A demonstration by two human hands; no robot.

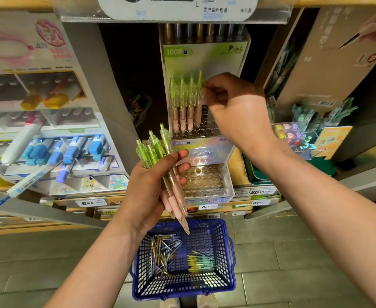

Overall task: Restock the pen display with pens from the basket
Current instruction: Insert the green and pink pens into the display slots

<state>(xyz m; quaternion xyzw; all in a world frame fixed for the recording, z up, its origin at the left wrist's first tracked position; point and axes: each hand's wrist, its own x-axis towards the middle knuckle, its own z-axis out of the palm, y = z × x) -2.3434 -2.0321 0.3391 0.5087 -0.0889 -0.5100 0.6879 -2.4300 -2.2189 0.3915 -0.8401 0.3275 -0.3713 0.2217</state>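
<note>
While my left hand [151, 190] grips a bundle of green-and-pink pens [160, 152], its fingers [182, 154] curled round the barrels, my right hand [233, 107] reaches to the far pen display [207, 131]. The bundle stands tilted, green clicker ends up and pink grips down, its tips pointing toward the basket [225, 252]. My right fingers [207, 92] pinch the green upper part of a single pen [198, 103], which stands nearly upright at the right end of a row. Its lower end sits down among the clear round holes of the display; I cannot tell whether it is fully seated. Just left of it, three matching pens [182, 101] stand upright side by side in the same rack. Below that, a second clear rack [204, 178] marked K35 shows rows of round holes. The blue basket rests on the tiled floor [293, 252] near me, between my forearms, holding metallic pens [162, 252] on its left and yellow and teal pens [200, 263] on its right.
</note>
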